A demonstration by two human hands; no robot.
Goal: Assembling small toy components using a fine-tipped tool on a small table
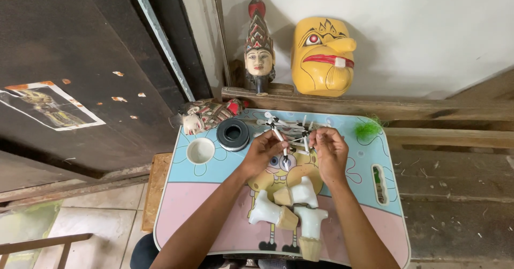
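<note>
My left hand (262, 150) and my right hand (329, 150) meet over the far half of a small cartoon-printed table (214, 205). Each pinches part of a white jointed puppet arm with thin rods (292, 135); the left grips a white stick, the right a small white piece. More white sticks lie just beyond the fingers. Nearer to me, three white-painted wooden puppet torsos (292, 207) with bare wooden bases lie on the tabletop.
A roll of black cord (233, 134) and a white cup (201, 150) sit at the table's far left. A patterned puppet head (206, 115) lies by the corner, green fluff (368, 129) at the far right. A crowned puppet head (259, 47) and yellow mask (323, 56) stand on the wooden ledge behind.
</note>
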